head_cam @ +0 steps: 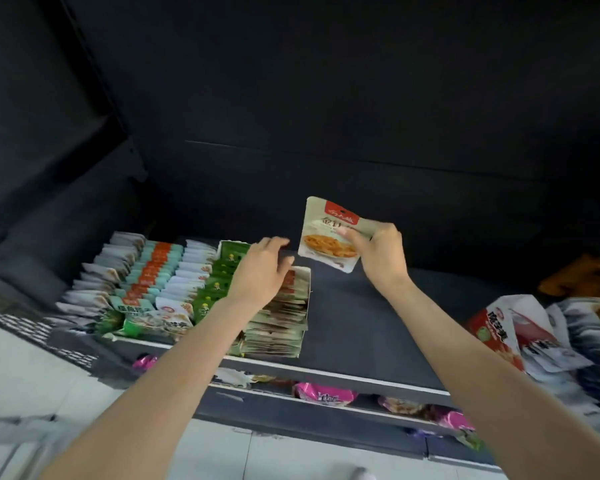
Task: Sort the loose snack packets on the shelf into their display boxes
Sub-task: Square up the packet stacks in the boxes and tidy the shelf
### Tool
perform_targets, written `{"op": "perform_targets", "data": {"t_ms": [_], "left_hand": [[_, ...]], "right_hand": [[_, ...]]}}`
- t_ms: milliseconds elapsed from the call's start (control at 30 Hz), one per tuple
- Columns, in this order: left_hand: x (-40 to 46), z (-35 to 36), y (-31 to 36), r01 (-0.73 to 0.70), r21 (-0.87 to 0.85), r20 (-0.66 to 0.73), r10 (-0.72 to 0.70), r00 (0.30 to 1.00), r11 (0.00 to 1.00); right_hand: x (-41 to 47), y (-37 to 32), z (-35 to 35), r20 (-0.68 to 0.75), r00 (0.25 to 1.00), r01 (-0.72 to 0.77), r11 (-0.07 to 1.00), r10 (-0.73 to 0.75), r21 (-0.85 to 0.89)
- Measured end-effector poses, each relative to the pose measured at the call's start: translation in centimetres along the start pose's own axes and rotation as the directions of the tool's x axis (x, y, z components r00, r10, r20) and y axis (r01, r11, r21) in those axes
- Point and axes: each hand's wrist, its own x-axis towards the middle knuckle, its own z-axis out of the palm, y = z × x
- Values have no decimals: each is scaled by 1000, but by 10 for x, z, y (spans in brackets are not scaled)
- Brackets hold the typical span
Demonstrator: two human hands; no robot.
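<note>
Right hand [378, 252] pinches beige snack packet [329, 235] by its right edge, thumb across front, packet upright in air above dark shelf [354, 313], apart from everything else. Left hand [262, 268] palm down, fingers loosely spread, holding nothing, resting over rear of beige display box [281, 320] packed with like packets. Green packets [215, 289] row just left of it. Red-and-white box [499, 334] tilted at far right, well apart.

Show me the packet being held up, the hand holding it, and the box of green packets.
held packet [328, 237], head view, on its printed front.
right hand [381, 254], head view, back of the hand.
green packet box [230, 250], head view, rear cardboard flap.
</note>
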Motion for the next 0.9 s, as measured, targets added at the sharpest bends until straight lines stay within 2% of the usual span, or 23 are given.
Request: {"op": "perform_targets", "data": {"t_ms": [67,133,267,367,467,500,600,700,900], "left_hand": [[-12,0,-18,-3,186,193,-33,981,983],[-22,2,-31,-41,220,288,-25,957,975],[-31,-1,-44,-94,211,354,13,935,973],[-35,-3,-51,-106,159,391,36,920,982],[-39,-1,-58,-89,104,359,46,932,991],[-39,0,-59,-80,94,342,43,939,992],[-41,1,-63,-82,74,288,58,956,994],[-45,-3,-64,-96,78,240,74,968,992],[-45,-4,-65,-15,38,5,15,1000,999]], "right_hand": [[0,-1,14,10,1000,27,998,-28,58],[0,3,29,53,999,-3,995,-2,99],[-6,18,52,172,984,-82,982,52,169],[-13,33,61,248,965,-94,994,80,47],[-19,43,64,359,933,59,967,35,-249],[-20,46,65,357,934,88,952,23,-292],[-21,43,66,287,958,82,948,10,-307],[-23,47,69,350,936,110,920,32,-377],[-27,44,70,342,940,202,823,-9,-531]]}}
